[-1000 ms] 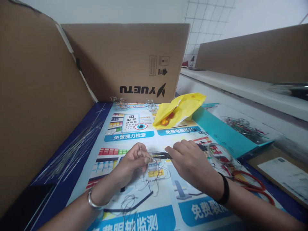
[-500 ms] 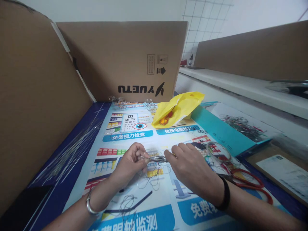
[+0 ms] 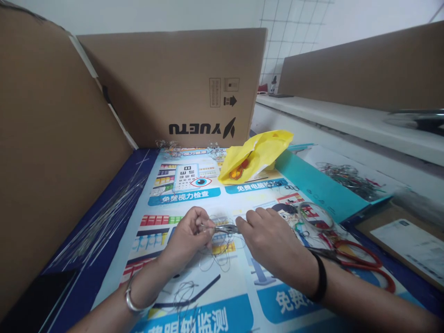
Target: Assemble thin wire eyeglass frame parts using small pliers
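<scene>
The loose loops of thin grey wire (image 3: 228, 262) hang just under the slim metal-nosed pliers (image 3: 225, 229), between your two hands and above the colourful printed poster sheet (image 3: 118, 259). Your left hand (image 3: 194, 233) pinches fingertips together, seemingly on the wire's end; your right hand (image 3: 272, 236) is closed around the pliers. Their nose, dark a second ago, now shows bright and meets your left fingertips, so you have probably rolled the tool to work the wire there. Right of your right wrist lie red-handled scissors (image 3: 364, 266); farther off, a bright yellow pouch (image 3: 260, 152).
</scene>
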Available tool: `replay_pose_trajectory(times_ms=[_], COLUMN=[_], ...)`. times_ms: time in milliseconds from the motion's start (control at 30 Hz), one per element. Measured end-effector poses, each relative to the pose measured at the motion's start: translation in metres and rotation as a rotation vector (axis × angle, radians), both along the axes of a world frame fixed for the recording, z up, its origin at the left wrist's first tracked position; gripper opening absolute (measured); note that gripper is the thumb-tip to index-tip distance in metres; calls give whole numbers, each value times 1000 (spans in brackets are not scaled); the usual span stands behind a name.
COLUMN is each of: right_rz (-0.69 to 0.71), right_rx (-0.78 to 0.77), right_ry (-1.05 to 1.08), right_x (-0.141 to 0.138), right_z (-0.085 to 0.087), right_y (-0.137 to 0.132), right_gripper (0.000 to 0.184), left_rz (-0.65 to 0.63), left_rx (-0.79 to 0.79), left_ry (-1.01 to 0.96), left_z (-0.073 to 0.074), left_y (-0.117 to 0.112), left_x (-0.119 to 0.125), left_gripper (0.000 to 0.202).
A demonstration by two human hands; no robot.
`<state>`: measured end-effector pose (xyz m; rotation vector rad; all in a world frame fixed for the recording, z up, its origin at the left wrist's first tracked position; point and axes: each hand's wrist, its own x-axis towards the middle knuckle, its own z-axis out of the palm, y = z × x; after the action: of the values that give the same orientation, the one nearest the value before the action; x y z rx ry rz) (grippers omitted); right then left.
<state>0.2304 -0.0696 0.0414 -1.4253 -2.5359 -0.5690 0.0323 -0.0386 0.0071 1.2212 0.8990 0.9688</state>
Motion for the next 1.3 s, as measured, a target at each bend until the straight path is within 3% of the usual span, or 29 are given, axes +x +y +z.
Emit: replay_pose_trajectory(times_ms=[700,1300], right_rz=[-3,1], right_rx=[-25,-99], right_ry=[-65,-4], right_x=[-1,1], right_z=[-6,-12], right_y=[0,4], right_gripper=[11,12], left_rz=[74,39], left_rx=[13,-1], left_ry=[72,86], left_z=[2,-3], left_y=[-2,0], left_x=[4,3], left_gripper=[24,21])
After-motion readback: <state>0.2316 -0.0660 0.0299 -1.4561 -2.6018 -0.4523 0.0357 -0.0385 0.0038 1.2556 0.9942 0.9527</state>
